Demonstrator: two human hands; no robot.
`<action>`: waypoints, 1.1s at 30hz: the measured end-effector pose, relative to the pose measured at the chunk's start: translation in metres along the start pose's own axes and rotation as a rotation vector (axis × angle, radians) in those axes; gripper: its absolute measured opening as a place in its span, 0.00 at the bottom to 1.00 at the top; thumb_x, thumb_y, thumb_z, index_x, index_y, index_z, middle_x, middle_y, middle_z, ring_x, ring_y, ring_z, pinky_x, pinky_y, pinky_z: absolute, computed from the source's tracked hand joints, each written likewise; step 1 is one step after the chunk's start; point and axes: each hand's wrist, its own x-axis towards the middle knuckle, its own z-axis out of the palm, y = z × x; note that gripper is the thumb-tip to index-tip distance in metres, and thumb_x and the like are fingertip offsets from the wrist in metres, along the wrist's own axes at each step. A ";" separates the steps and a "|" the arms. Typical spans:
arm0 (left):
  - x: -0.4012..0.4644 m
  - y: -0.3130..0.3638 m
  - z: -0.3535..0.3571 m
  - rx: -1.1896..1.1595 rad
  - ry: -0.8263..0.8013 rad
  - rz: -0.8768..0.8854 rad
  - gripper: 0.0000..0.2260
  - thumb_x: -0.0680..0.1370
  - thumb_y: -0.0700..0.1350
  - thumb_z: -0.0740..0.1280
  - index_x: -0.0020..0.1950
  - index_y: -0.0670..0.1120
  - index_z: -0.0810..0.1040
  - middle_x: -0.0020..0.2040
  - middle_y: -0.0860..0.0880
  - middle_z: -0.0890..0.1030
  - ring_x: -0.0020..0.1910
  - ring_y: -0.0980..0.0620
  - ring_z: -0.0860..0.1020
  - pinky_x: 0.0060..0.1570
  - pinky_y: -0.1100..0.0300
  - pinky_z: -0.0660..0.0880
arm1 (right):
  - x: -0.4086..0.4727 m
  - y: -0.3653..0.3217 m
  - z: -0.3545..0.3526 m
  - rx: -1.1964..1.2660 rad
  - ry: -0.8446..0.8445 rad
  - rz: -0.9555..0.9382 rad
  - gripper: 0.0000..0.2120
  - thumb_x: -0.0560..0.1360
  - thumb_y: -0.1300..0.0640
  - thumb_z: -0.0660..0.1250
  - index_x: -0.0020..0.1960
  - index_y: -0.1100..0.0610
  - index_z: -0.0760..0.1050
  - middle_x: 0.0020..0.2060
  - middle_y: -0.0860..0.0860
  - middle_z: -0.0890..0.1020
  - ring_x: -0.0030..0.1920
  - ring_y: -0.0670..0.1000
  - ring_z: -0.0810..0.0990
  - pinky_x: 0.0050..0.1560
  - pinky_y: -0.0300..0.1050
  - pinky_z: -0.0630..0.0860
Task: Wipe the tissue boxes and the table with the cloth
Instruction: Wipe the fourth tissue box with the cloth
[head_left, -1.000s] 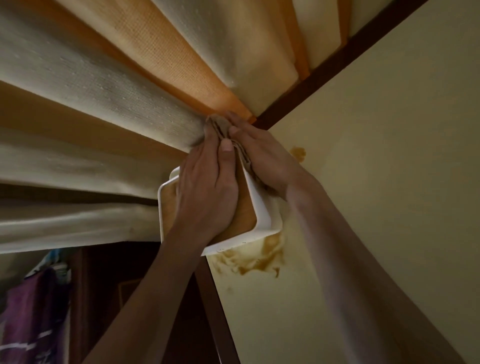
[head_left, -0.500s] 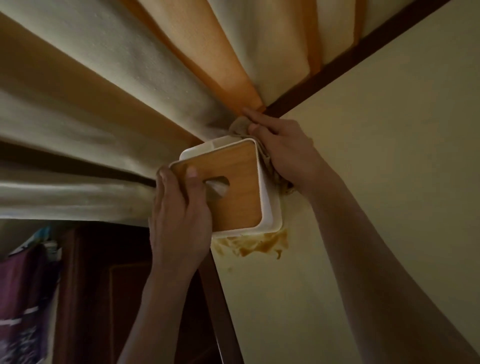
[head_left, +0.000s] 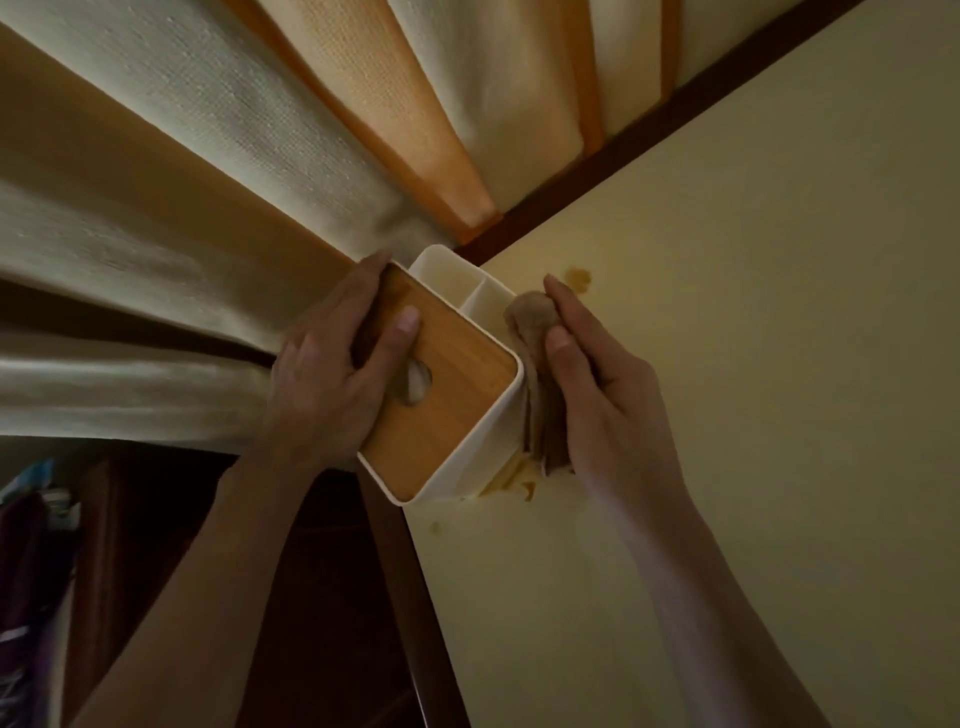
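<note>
Wiping the side of a tissue box at the counter's corner

The left hand (head_left: 332, 384) curled its grip over the tissue box (head_left: 447, 410), thumb on the wooden lid; at its three o'clock the right hand (head_left: 597, 395) pinched the cloth (head_left: 535, 374) against the white wall. The counter (head_left: 727, 364) stains at six o'clock probably needed wiping next.
</note>
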 end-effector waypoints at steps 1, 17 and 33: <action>0.004 0.000 0.000 0.006 -0.009 0.030 0.27 0.83 0.65 0.55 0.80 0.60 0.58 0.78 0.59 0.65 0.74 0.59 0.64 0.75 0.43 0.62 | -0.002 0.000 0.000 0.017 0.010 -0.003 0.18 0.87 0.52 0.57 0.75 0.45 0.71 0.62 0.44 0.82 0.62 0.45 0.81 0.59 0.52 0.82; 0.027 0.058 0.024 0.063 0.090 0.005 0.20 0.86 0.60 0.48 0.69 0.52 0.71 0.65 0.51 0.77 0.65 0.48 0.73 0.68 0.39 0.68 | -0.040 0.013 0.028 0.026 0.235 -0.078 0.22 0.84 0.47 0.56 0.78 0.43 0.66 0.77 0.44 0.69 0.78 0.45 0.65 0.75 0.58 0.69; 0.037 0.059 0.044 0.160 0.156 -0.054 0.33 0.80 0.65 0.42 0.74 0.47 0.67 0.72 0.47 0.71 0.73 0.47 0.66 0.73 0.40 0.61 | -0.004 0.013 0.008 0.034 -0.082 0.017 0.24 0.86 0.47 0.53 0.82 0.45 0.59 0.81 0.39 0.59 0.79 0.35 0.52 0.82 0.51 0.53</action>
